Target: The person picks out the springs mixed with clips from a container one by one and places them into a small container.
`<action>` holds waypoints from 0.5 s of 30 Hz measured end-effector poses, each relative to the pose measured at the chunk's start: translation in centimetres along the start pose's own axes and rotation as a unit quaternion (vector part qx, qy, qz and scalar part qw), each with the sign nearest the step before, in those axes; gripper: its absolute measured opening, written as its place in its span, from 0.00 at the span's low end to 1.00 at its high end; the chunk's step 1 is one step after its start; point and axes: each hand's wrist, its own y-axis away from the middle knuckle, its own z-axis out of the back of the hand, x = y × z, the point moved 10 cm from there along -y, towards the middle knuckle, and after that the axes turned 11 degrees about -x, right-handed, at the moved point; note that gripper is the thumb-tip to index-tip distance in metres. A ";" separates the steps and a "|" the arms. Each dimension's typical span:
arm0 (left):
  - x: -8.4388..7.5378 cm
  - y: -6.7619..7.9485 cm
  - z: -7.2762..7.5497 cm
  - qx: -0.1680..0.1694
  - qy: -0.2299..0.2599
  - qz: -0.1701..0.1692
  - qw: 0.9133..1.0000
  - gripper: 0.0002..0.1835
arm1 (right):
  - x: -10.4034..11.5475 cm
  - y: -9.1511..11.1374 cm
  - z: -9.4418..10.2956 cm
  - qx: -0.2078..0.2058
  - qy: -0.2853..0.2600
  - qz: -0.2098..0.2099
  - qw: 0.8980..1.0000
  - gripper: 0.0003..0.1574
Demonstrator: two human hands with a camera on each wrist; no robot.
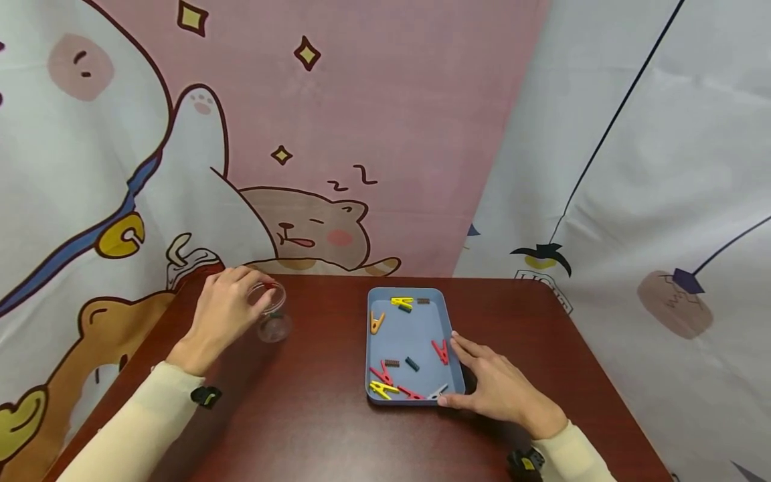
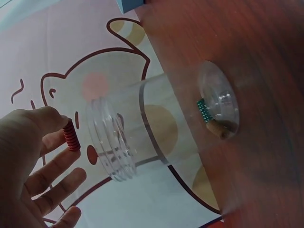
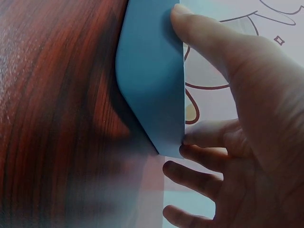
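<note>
Thumb and forefinger of my left hand [image 1: 225,308] pinch a small red coil spring [image 2: 71,135] just over the mouth of a clear plastic jar [image 2: 164,118]. The jar stands at the table's far left; a green spring [image 2: 204,110] and a small brown piece [image 2: 218,129] lie on its bottom. My right hand [image 1: 502,385] rests at the near right corner of a blue-grey tray [image 1: 403,338], thumb on the near rim, fingertips along the right side. Inside the tray are clips, including an orange one [image 1: 376,323] and a red one [image 1: 441,351], plus springs such as a dark green one [image 1: 412,363].
Both jar and tray stand on a dark reddish-brown wooden table [image 1: 313,428]. A cartoon-printed cloth [image 1: 391,134] hangs behind the table's far edge. More clips lie along the tray's near end, among them a yellow one [image 1: 383,389].
</note>
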 end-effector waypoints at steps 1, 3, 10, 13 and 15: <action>0.2 0.1 -0.1 0.002 -0.001 0.003 1.000 0.09 | 0.0 0.0 0.0 -0.001 0.001 0.003 1.000 0.80; 0.6 0.4 -0.2 0.007 -0.004 0.009 1.000 0.08 | 0.0 -0.1 0.0 -0.001 0.002 0.001 1.000 0.80; 1.3 1.0 -1.0 0.020 -0.001 0.022 1.000 0.07 | 0.0 -0.1 0.0 -0.001 0.003 0.003 1.000 0.80; 1.4 1.2 -1.2 0.025 -0.003 0.021 0.999 0.07 | 0.0 -0.1 -0.1 0.000 0.001 0.000 1.000 0.80; 1.3 1.3 -1.3 0.029 -0.004 0.022 0.999 0.07 | -0.2 0.0 -0.2 -0.001 0.001 -0.002 1.000 0.80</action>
